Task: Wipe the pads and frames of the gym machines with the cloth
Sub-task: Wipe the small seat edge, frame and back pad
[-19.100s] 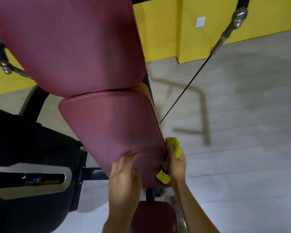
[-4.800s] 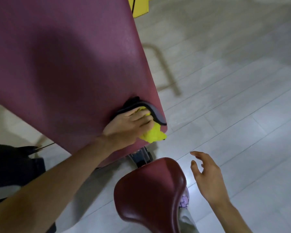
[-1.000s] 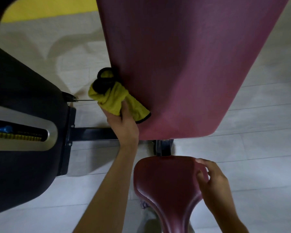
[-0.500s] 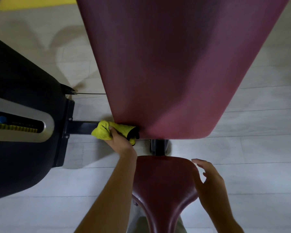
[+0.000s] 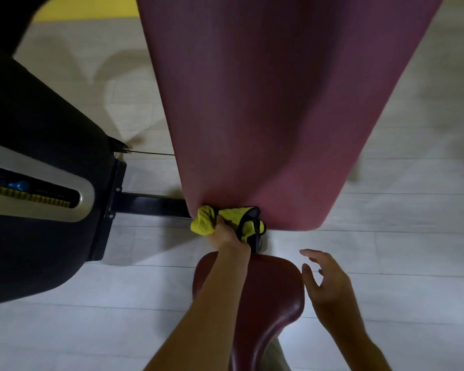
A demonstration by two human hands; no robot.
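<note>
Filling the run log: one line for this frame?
left hand: grips cloth at back pad lower edge | right hand: open, beside seat

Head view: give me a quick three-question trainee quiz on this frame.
1. True or false: the right hand grips the yellow cloth.
2. The cloth is at which part of the maroon back pad? A) top edge B) bottom edge C) middle
3. Fill in: the open right hand is beside the maroon ____ pad.
Key: 1 false, the left hand grips it; 2 B; 3 seat, meaning the seat pad.
</note>
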